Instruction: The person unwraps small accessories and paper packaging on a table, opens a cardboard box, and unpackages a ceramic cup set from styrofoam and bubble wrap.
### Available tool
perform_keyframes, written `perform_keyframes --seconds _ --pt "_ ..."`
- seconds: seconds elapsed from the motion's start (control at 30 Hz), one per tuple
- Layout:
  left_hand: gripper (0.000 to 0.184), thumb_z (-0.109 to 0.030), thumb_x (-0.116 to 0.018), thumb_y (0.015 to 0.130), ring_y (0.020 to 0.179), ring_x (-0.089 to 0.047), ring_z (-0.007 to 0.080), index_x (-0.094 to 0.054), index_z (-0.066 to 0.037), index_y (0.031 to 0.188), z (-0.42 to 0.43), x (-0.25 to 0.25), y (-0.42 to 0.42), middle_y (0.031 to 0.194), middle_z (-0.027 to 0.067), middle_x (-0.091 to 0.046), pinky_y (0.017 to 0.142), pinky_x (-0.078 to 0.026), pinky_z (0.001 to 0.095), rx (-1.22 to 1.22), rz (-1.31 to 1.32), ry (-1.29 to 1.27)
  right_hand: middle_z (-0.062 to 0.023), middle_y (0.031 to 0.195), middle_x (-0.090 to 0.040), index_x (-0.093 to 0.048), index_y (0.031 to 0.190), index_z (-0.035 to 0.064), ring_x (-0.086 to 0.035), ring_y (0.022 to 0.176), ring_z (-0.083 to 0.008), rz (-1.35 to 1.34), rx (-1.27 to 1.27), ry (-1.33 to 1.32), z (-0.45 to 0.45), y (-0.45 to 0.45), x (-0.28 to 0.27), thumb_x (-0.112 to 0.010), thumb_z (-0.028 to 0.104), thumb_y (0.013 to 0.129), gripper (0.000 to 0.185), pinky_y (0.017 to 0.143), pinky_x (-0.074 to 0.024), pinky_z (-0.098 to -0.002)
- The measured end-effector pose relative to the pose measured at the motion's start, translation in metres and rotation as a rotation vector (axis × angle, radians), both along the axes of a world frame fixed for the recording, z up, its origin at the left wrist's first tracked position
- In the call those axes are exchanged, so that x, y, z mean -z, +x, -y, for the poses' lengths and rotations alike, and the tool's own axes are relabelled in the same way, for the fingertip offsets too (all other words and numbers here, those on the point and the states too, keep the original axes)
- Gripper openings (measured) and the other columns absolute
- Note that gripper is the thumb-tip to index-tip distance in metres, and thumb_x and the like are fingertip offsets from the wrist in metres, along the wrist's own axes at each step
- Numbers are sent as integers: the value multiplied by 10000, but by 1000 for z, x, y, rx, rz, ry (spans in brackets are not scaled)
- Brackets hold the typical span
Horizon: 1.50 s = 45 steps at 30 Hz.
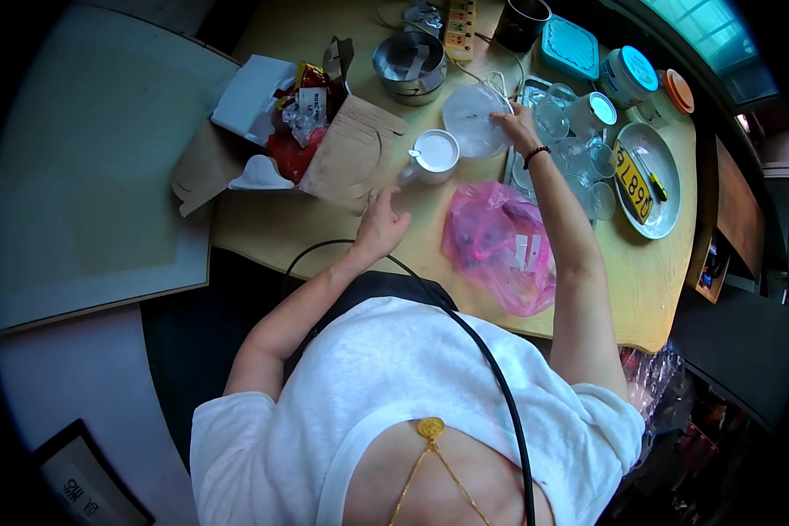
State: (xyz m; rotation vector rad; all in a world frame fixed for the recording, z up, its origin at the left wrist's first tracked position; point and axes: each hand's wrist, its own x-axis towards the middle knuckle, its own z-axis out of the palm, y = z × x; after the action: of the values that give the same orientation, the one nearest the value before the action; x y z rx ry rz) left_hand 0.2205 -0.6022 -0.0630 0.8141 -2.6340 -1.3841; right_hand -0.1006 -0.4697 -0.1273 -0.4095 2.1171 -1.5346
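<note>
My right hand reaches out over the table with its fingers closed on the right edge of a translucent round plastic container. My left hand is held over the near part of the table, fingers apart and with nothing in it. Just beyond it stands a white mug with a white lid. A cardboard box flap lies to that hand's upper left. Between my arms rests a pink plastic bag with things inside that I cannot make out.
An open cardboard box holds foam and red wrappers. A metal pot stands behind the mug. On the right are several drinking glasses on a tray, a metal dish with a yellow number plate, a blue box and lidded jars.
</note>
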Motion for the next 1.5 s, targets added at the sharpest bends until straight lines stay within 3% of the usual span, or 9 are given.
perform_keyframes --seconds 0.27,0.4,0.5,0.63,0.73,0.87,0.97,1.13,1.5 --pt "337 -201 -569 767 762 -561 187 -521 22 1014 -23 -6 -16 984 135 -514 666 -453 288 328 13 58 -184 840 -631 -591 963 -42 -612 776 -279 -111 85 84 -8 -4 47 -655 178 632 402 706 -466 -339" --pt "335 -227 -564 786 737 -551 179 -526 14 1016 -22 -19 -13 947 125 -539 656 -449 294 405 7 137 -133 905 -612 -559 1015 -58 -583 822 -186 -89 -20 295 -4 -10 53 -669 184 686 423 712 -459 -289" --pt "349 -251 -569 794 732 -556 171 -532 11 1022 -14 -27 -12 901 116 -572 655 -450 295 417 14 181 -288 955 -565 -525 978 -131 -570 912 -345 -530 -50 393 -11 26 -4 -668 258 651 528 796 -442 -361" --pt "421 -314 -586 796 752 -573 173 -534 33 1028 -30 -45 -24 902 127 -592 664 -456 291 455 208 223 -229 1001 -569 -547 1005 -43 -555 925 -356 -618 7 -36 -61 82 -86 -637 236 728 404 800 -440 -359" --pt "711 -583 -569 727 795 -590 289 -542 99 924 -78 -40 -39 844 201 -597 701 -462 351 453 229 251 -190 1020 -575 -560 1024 -4 -554 929 -333 -549 98 249 -139 125 -119 -639 245 746 382 791 -441 -361" --pt "609 -479 -619 724 736 -591 263 -539 94 914 -114 17 -62 829 185 -594 629 -479 347 296 304 478 -160 950 -601 -573 1021 20 -573 881 -321 -857 274 714 -217 178 -87 -665 289 728 408 787 -440 -385" --pt "252 -254 -636 744 551 -548 113 -567 -20 809 -98 6 -49 680 47 -569 481 -438 234 312 346 738 -145 906 -605 -574 1017 31 -572 851 -329 -764 354 865 -246 214 -41 -673 313 718 423 803 -431 -409" --pt "182 -98 -619 738 519 -511 74 -523 -44 883 -37 -79 -18 662 2 -520 453 -408 196 332 261 747 -36 607 -541 -608 829 -14 -455 531 -85 -215 498 311 -245 238 -58 -616 141 768 166 502 -382 -234" --pt "253 -49 -581 789 599 -477 45 -510 -22 1030 -36 -170 8 739 -2 -514 492 -367 179 343 32 676 14 704 -576 -608 909 -10 -498 593 -39 -105 298 -393 -173 251 -171 -569 18 815 105 522 -382 -154"
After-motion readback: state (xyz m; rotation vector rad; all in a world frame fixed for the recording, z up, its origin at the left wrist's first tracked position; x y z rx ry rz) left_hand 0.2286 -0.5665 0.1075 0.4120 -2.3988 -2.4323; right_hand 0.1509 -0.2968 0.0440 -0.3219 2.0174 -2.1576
